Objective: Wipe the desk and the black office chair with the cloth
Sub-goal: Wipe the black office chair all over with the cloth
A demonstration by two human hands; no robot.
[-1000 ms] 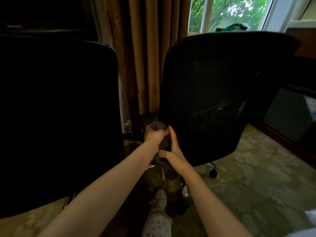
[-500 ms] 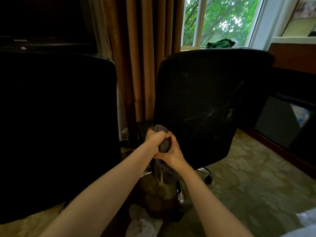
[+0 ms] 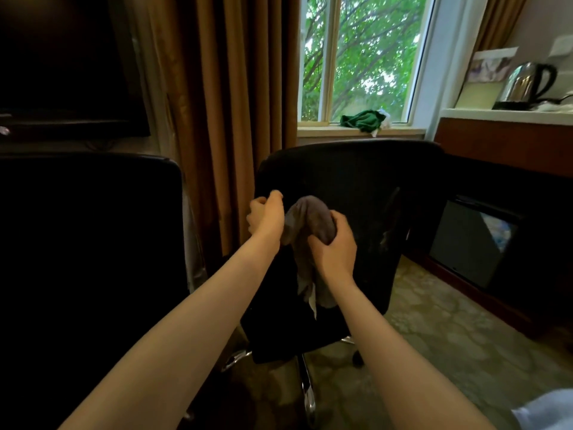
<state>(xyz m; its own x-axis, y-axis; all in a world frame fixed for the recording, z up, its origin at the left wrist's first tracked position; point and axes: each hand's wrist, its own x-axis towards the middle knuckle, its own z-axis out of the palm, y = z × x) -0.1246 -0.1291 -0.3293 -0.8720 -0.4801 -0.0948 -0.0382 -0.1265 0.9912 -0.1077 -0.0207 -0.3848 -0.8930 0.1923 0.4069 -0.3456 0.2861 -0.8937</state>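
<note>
The black office chair (image 3: 366, 181) stands in the middle with its mesh back toward me. My right hand (image 3: 336, 246) grips a bunched grey cloth (image 3: 310, 217) and holds it against the left part of the backrest; a loose end hangs down below the hand. My left hand (image 3: 266, 215) has its fingers curled round the left edge of the backrest, just beside the cloth. The brown desk (image 3: 502, 141) runs along the right wall behind the chair.
A second black chair back (image 3: 86, 243) fills the left. A dark TV (image 3: 62, 57) hangs above it, with brown curtains (image 3: 223, 119) between. A kettle (image 3: 527, 83) stands on the desk, a green cloth (image 3: 362, 121) lies on the sill, and a dark cabinet (image 3: 471, 240) sits under the desk.
Both hands rose from the backrest's lower edge to its middle. My left hand let go of the cloth and took the chair's left edge; the right hand kept the cloth.
</note>
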